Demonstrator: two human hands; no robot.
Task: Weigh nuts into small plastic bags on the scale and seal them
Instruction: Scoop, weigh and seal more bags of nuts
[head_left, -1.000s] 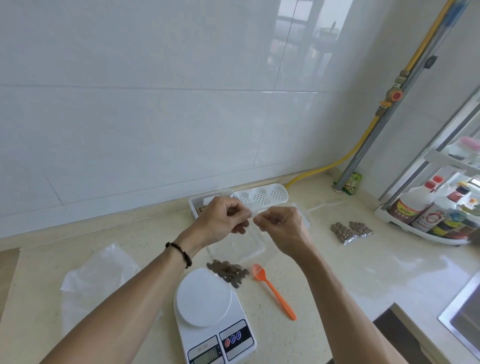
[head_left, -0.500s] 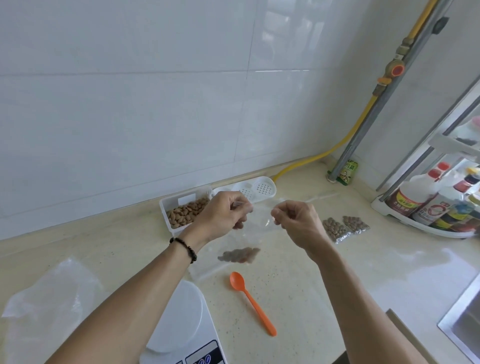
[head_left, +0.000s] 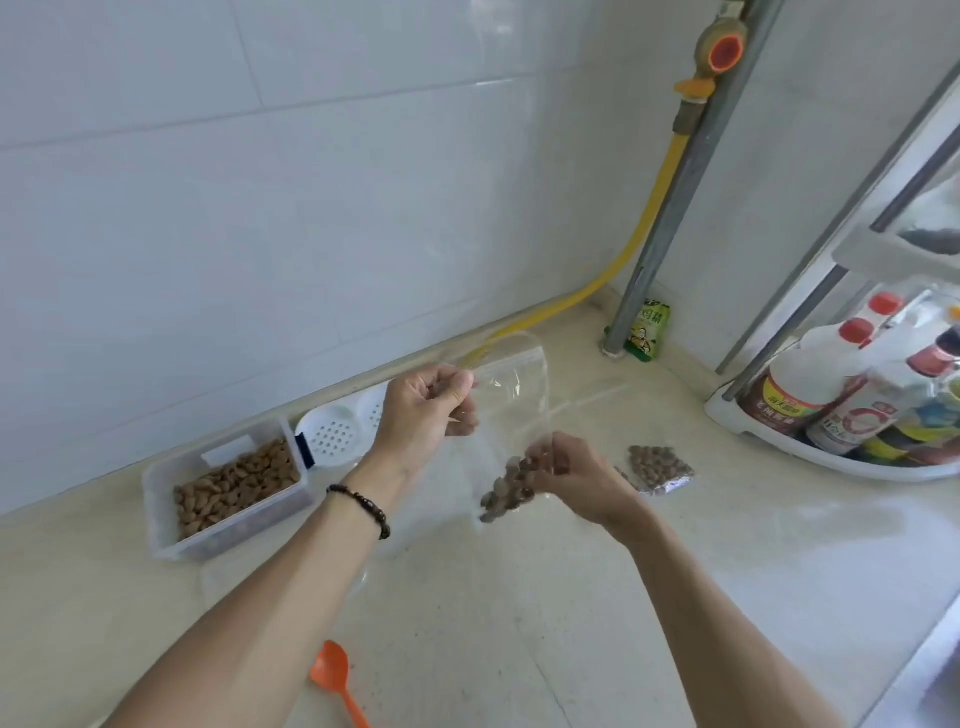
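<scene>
A clear zip bag (head_left: 511, 400) hangs in the air above the counter with a clump of brown nuts (head_left: 506, 491) in its lower part. My left hand (head_left: 426, 410) pinches the bag's top edge. My right hand (head_left: 571, 475) grips the bag lower down, at the nuts. A clear tub of nuts (head_left: 228, 488) stands by the wall on the left. A filled nut bag (head_left: 660, 467) lies on the counter to the right. The orange spoon (head_left: 337, 680) lies near the bottom edge. The scale is out of view.
A white perforated lid (head_left: 337, 434) lies behind my left hand. A rack of bottles (head_left: 852, 400) stands at the right. A yellow hose (head_left: 613, 270) and grey pipe (head_left: 670, 208) run down the corner, with a green packet (head_left: 649, 327) at the base.
My right hand has dropped from the bag's top edge to the nuts at its lower part. The view has swung right, and the scale has left the frame.
</scene>
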